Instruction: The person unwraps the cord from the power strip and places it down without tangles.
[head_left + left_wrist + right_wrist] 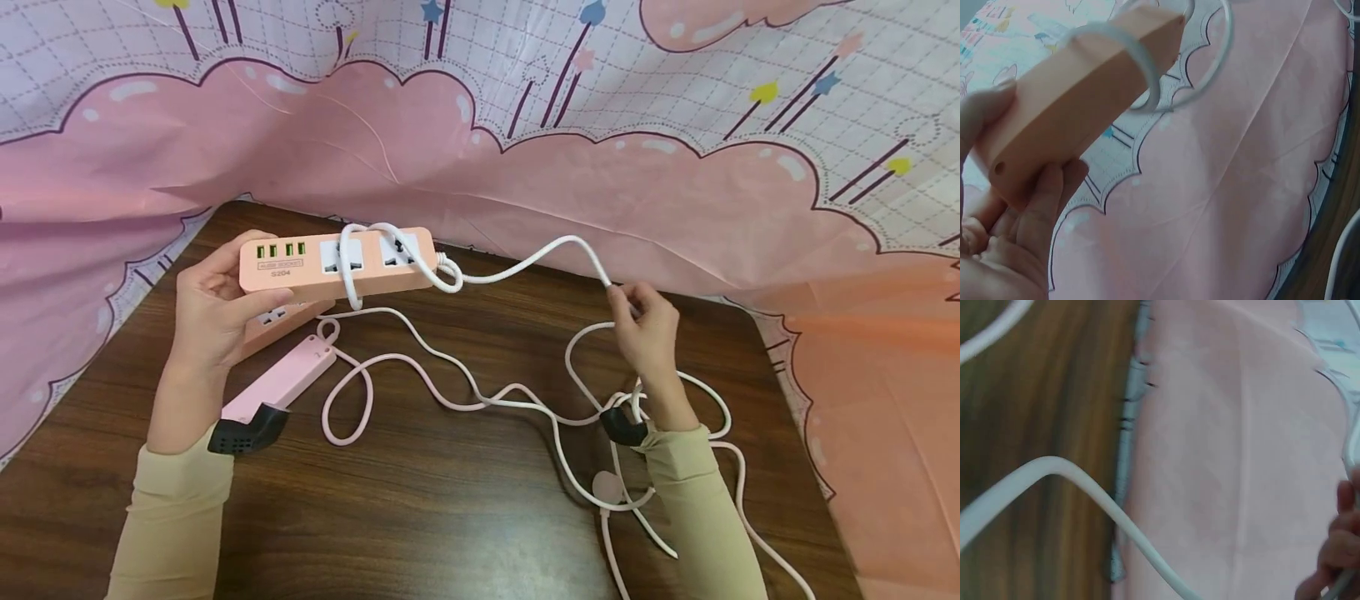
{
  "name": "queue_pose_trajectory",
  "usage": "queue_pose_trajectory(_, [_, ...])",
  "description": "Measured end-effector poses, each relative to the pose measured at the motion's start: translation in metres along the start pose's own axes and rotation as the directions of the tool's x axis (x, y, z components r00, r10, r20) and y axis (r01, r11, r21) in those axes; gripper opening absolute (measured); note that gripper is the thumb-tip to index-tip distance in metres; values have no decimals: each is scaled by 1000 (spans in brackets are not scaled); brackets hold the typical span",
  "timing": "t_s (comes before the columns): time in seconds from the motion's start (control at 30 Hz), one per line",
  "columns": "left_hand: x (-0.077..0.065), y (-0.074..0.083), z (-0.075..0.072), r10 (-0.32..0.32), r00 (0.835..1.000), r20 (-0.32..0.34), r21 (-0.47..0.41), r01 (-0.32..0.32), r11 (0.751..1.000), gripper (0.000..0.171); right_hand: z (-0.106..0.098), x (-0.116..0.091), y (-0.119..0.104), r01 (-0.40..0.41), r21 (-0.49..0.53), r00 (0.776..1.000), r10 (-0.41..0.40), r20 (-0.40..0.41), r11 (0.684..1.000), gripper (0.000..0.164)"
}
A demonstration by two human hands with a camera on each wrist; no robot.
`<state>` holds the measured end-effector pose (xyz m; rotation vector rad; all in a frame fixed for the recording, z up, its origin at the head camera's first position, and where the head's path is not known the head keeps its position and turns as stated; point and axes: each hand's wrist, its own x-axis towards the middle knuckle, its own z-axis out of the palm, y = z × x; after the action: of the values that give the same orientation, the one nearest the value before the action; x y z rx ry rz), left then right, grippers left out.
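In the head view my left hand (208,312) grips one end of an orange power strip (307,271), raised above the table with its sockets and green USB ports facing me. A white cord (525,265) leaves the strip's right end, and a loop of it wraps around the strip's socket part. My right hand (647,325) pinches that cord out to the right. From the left wrist view, thumb and fingers hold the strip (1085,94) from opposite sides, with the cord loop blurred around it. Only part of my right hand (1338,550) shows in the right wrist view.
Under my left hand lie a second orange power strip (281,323) and a pink power strip (281,379) on the dark wooden table (450,508). Their cords (420,371) cross the table to a tangle on the right, near a round pink plug (607,486). Patterned pink cloth (562,192) hangs behind.
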<state>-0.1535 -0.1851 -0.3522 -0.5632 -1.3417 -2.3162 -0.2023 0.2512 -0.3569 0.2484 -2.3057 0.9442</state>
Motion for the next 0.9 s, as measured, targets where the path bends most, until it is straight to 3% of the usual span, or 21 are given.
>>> queue_pose_trajectory(0.1, [-2, 2, -8, -13, 998, 62, 27, 12, 1000, 53, -19, 8, -3, -107, 64, 977, 117, -179, 992, 20])
queue_pose_trajectory(0.2, [-4, 2, -16, -36, 994, 104, 31, 33, 999, 54, -39, 13, -6, -176, 185, 926, 227, -301, 967, 24])
queue_pose_trajectory(0.3, [-6, 2, -25, -58, 995, 83, 64, 53, 997, 56, -58, 14, -3, -195, 271, 881, 290, -373, 943, 31])
queue_pose_trajectory(0.47, [-6, 3, -43, -81, 997, 8, 78, 80, 994, 54, -83, 3, 12, -249, 215, 855, 318, -410, 945, 35])
queue_pose_trajectory(0.67, [-4, 11, -67, -102, 993, -66, 20, 103, 994, 50, -106, -9, 38, -345, 97, 827, 351, -440, 934, 37])
queue_pose_trajectory(0.8, [-5, 20, -86, -112, 983, -144, -50, 106, 993, 51, -121, -11, 56, -414, 224, 759, 471, -450, 882, 34])
queue_pose_trajectory(0.9, [-5, 28, -102, -93, 976, -198, -42, 86, 995, 49, -131, -12, 68, -437, 410, 683, 592, -429, 801, 30])
